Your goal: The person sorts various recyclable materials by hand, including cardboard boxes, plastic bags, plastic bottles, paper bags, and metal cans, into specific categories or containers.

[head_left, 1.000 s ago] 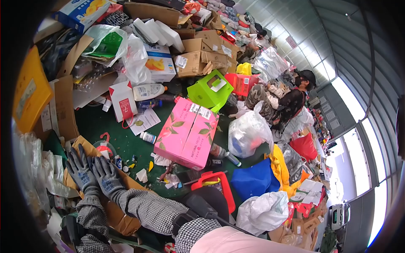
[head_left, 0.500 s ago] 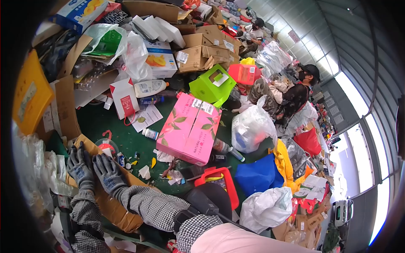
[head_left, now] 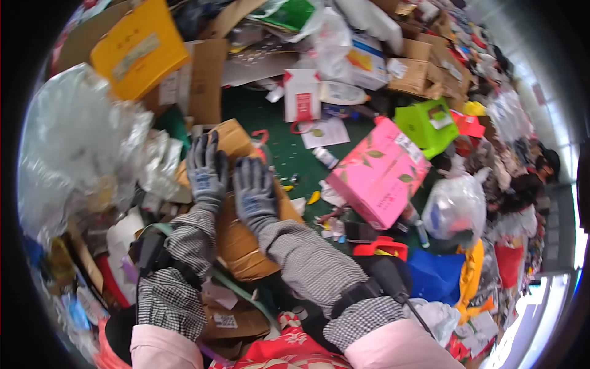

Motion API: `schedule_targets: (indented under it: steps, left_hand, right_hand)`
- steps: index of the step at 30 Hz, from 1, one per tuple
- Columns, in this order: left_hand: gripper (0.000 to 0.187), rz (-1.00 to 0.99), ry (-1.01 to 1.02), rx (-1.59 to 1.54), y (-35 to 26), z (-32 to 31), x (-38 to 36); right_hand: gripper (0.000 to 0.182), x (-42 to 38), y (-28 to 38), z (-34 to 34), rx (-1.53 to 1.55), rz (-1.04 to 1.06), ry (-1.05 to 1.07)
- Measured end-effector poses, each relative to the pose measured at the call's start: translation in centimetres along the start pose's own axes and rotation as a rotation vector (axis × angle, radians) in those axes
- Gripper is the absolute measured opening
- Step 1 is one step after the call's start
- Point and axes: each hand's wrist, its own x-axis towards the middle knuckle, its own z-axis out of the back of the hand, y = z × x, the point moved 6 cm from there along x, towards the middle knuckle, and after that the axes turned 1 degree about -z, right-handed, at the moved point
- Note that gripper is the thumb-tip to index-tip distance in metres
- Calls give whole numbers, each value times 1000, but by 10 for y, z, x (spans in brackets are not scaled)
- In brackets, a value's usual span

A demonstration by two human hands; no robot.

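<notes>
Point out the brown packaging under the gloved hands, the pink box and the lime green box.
Brown packaging (head_left: pixel 243 245): head view, on its uncovered lower part.
Pink box (head_left: pixel 378 175): head view, middle of its printed face.
Lime green box (head_left: pixel 414 125): head view, on the panel left of its opening.

A dark green, flat surface (head_left: pixel 279 126) shows through in the middle, with scraps scattered on it. Along the upper right a pale grey panelled wall (head_left: pixel 495 31) runs at a slant, blurred, with whitish light on it. Below that, at the right, a dark grey wall section (head_left: pixel 558 212) stands in shade. At the lower right a bright white opening (head_left: pixel 533 307) glares, its details washed out, and a narrow bright strip (head_left: pixel 577 215) lines the right edge.
</notes>
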Motion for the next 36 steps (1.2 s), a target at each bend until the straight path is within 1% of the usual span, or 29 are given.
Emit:
schedule_targets:
  steps: [1, 3, 5, 6, 9, 10, 11, 13, 15, 18, 19, 20, 21, 23, 25, 29, 30, 31, 33, 35, 36]
  left_hand:
    - [53, 31, -58, 28, 3, 16, -10]
    - [70, 233, -166, 65, 21, 30, -43]
    - [88, 562, -144, -207, 32, 26, -70]
    - [100, 693, -131, -352, 34, 19, -78]
    - [106, 911, -9, -669, 38, 8, -82]
    - [109, 992, 161, -450, 36, 15, -81]
    - [109, 995, 185, -422, 34, 18, -83]
    - [107, 981, 239, -383, 34, 17, -81]
    - [106, 927, 194, -334, 38, 12, -84]
    - [107, 943, 212, -366, 41, 11, -88]
    - [107, 935, 201, -362, 41, 13, -89]
    - [107, 922, 194, -336, 43, 13, -91]
    - [107, 909, 183, -316, 44, 13, -92]
    - [106, 887, 163, -281, 45, 12, -95]
    - [106, 863, 153, -268, 46, 10, -93]
    - [107, 876, 162, -307, 45, 11, -92]
    - [107, 865, 138, -309, 45, 11, -89]
    - [110, 892, 179, -319, 46, 8, -90]
    - [111, 911, 199, -428, 44, 8, -91]
    - [112, 887, 212, -294, 52, 3, -93]
    - [113, 799, 107, -349, 67, -10, -97]
  right_hand:
    - [52, 1, -1, 3, -49, 5, 2]
    - [53, 0, -1, 7, -85, 20, -19]
    - [52, 0, -1, 10, -52, 21, -29]
    - [50, -1, 0, 16, -85, 24, -50]
    - [48, -1, 0, 16, -54, 6, -125]
    - [46, -1, -2, 19, 10, 10, -147]
    - [45, 0, -4, 21, 70, 7, -171]
    - [42, 6, -12, 44, 134, 51, -20]
    - [42, 12, -16, 71, 271, 161, 462]
    - [43, 3, 4, 173, 252, 395, 688]
    - [42, -3, 17, 223, 151, 501, 752]
    - [39, -19, 28, 257, 90, 667, 555]
    - [39, -40, 38, 290, 58, 794, 406]
    - [37, -73, 47, 337, 47, 967, 234]
    - [36, -99, 47, 362, 56, 1045, 146]
    - [34, -130, 37, 378, 103, 1086, 70]
    - [33, -136, 33, 381, 114, 1083, 56]
    - [33, -141, 29, 381, 124, 1078, 52]
    - [32, -151, 19, 383, 138, 1058, 33]
    - [31, -158, 9, 387, 156, 1030, 2]
    - [30, -162, 3, 389, 166, 1012, -9]
